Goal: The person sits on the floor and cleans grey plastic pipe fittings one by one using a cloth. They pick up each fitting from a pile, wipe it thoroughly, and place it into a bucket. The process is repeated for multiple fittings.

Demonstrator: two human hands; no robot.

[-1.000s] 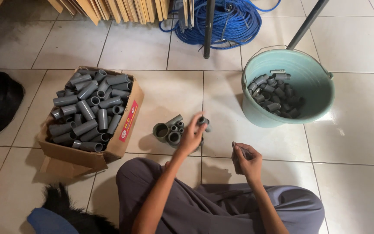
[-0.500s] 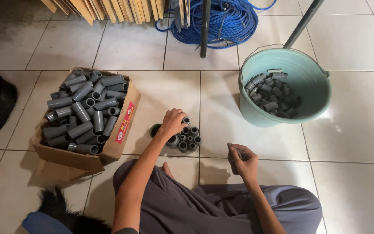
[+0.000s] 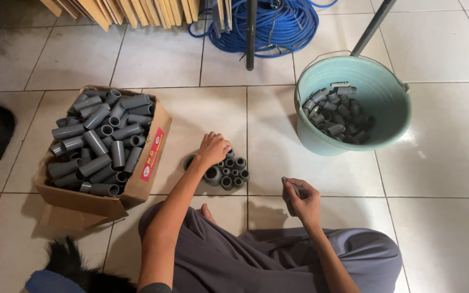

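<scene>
Left hand is down on the cluster of small grey pipe fittings on the tiled floor, fingers curled over them (whether its grip has closed on one, I cannot tell). Right hand pinches a small grey piece, near the green bucket. Cardboard box sits left.

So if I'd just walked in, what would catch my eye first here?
Probably the cardboard box on the left, heaped with grey pipe pieces, and the green bucket on the right holding smaller grey fittings. Between them the left hand rests on a small cluster of fittings on the tiled floor, with a blue rope coil behind.
</scene>
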